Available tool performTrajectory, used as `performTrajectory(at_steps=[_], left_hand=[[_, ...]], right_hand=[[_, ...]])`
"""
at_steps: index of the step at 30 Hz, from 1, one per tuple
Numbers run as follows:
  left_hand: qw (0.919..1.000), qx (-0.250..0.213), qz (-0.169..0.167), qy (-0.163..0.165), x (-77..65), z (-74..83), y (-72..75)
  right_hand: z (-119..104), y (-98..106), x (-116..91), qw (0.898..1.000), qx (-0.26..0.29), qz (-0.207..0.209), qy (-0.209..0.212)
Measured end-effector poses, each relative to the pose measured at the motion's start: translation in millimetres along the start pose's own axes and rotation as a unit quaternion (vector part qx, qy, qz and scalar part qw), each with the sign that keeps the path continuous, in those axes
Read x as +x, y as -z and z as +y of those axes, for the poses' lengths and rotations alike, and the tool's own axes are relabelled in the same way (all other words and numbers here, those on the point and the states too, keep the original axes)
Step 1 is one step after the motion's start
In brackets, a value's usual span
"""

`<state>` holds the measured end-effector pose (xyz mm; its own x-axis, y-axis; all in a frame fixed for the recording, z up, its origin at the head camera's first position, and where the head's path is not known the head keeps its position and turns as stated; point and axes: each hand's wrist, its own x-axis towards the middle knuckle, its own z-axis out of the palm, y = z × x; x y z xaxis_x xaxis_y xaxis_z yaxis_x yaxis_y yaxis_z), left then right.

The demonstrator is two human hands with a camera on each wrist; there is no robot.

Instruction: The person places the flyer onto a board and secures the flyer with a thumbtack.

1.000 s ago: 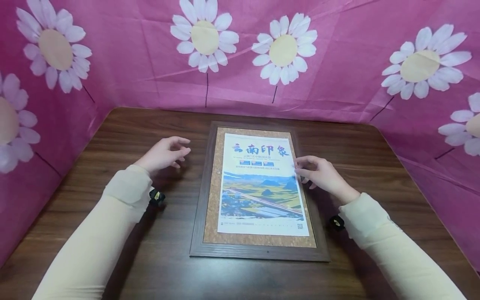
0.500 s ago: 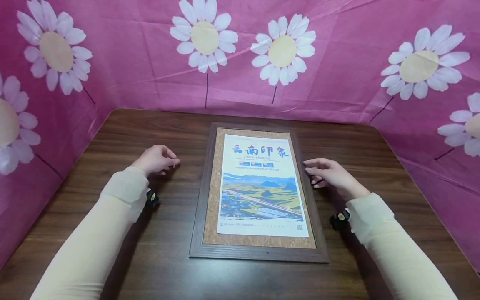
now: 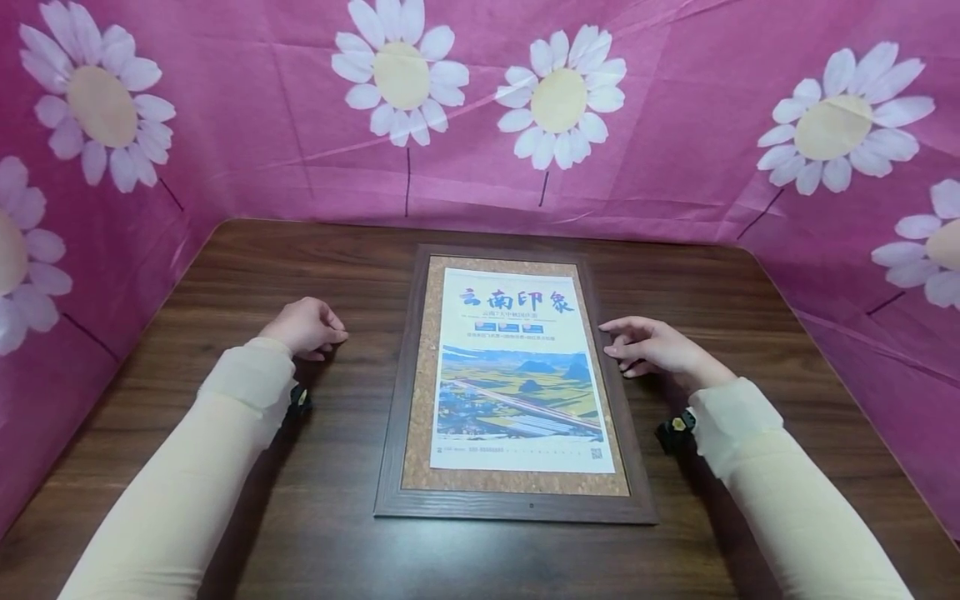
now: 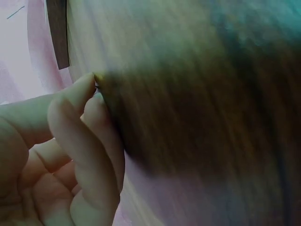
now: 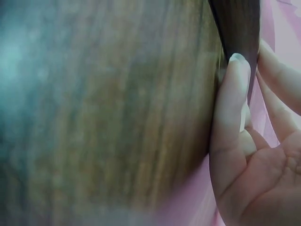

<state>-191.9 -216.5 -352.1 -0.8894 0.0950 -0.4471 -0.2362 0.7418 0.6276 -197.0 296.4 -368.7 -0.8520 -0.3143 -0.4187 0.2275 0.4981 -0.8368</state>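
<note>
A printed poster [image 3: 525, 392] with a landscape picture and large Chinese characters lies on a cork board [image 3: 517, 481] in a dark wooden frame [image 3: 517, 505]. Left of the frame, my left hand [image 3: 306, 327] is at the table top, apart from the frame. In the left wrist view, its thumb and finger tips meet at a tiny yellow-and-dark thing [image 4: 98, 77], mostly hidden and too small to identify. My right hand [image 3: 663, 350] lies at the frame's right side, fingers loosely bent, the index finger and thumb touching its edge. Nothing shows held in it.
The frame lies flat on a dark wood-grain table [image 3: 337, 533]. Behind and on both sides hangs a pink cloth [image 3: 262, 108] printed with large white daisies. Small dark devices sit at both wrists.
My left hand has lowered leftward to the table, its fingers closing together. The right hand has moved off the poster's edge to the frame's right side. Poster and frame stay in place.
</note>
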Motion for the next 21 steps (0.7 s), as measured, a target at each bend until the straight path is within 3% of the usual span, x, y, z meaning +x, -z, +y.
performTrajectory(at_steps=[5, 10, 21], left_hand=[[1.0000, 0.006, -0.004, -0.001, -2.0, 5.8, 0.4], [0.9997, 0.006, 0.017, -0.017, 0.0, 18.9, -1.8], [0.9949, -0.041, 0.061, -0.069, 12.3, 65.8, -10.7]], right_hand=[[-3, 1, 0, 1.000, -0.005, -0.009, -0.003], [-3, 4, 1, 1.000, -0.011, -0.022, -0.012], [-4, 7, 1, 0.999, -0.016, -0.043, -0.018]])
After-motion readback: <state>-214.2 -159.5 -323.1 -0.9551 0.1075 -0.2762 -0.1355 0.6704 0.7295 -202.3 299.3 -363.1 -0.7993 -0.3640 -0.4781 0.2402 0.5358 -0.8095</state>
